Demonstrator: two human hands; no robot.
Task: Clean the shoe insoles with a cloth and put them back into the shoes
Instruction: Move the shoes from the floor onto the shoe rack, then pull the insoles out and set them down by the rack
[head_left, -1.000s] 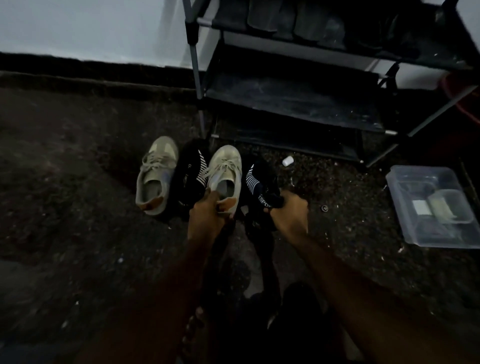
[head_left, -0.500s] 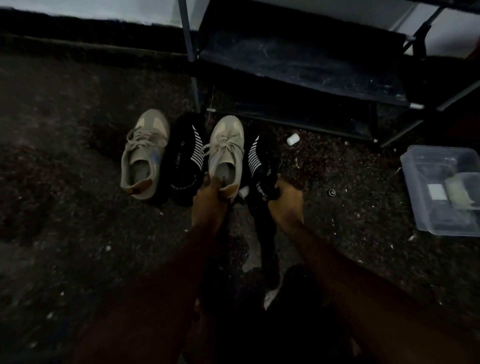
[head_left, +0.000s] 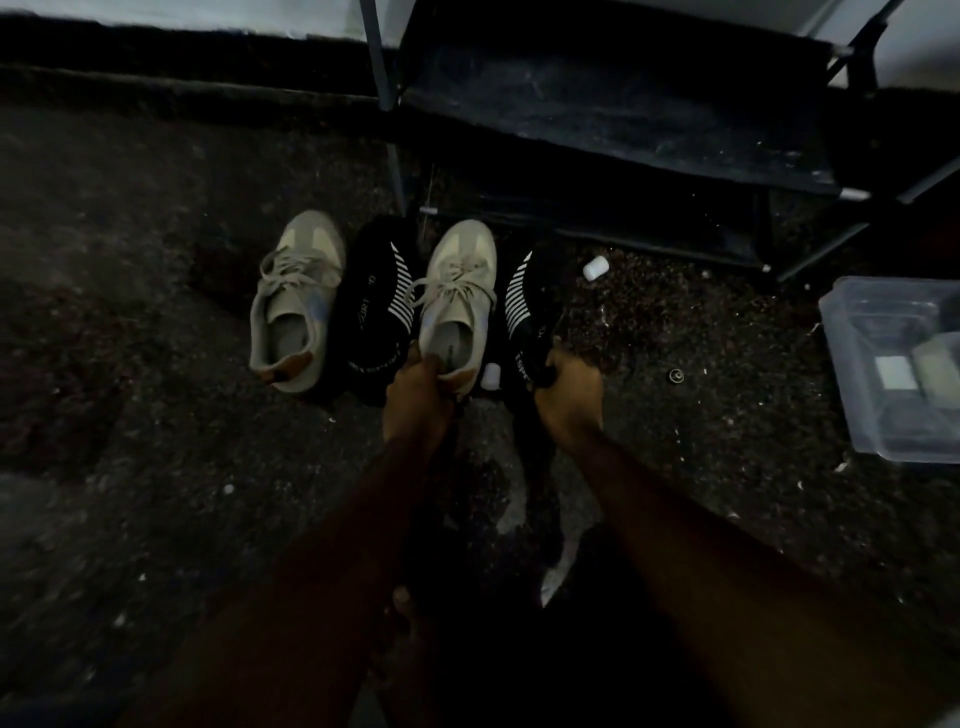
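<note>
Four shoes stand in a row on the dark floor. From the left they are a beige sneaker (head_left: 296, 296), a black shoe with white stripes (head_left: 376, 306), a second beige sneaker (head_left: 457, 291) and a second black striped shoe (head_left: 530, 306). A grey insole shows inside each beige sneaker. My left hand (head_left: 415, 395) grips the heel of the second beige sneaker. My right hand (head_left: 569, 400) grips the heel of the right black shoe. The dim light hides any cloth.
A dark metal shoe rack (head_left: 623, 114) stands just behind the shoes against the wall. A clear plastic box (head_left: 852, 364) sits on the floor at the right. Two small white caps (head_left: 595, 267) (head_left: 490, 375) and a small round piece (head_left: 675, 375) lie near the black shoe.
The view has tipped downward, so the rack's upper shelves have left the frame. Both hands have stayed on the heels of the same two shoes.
</note>
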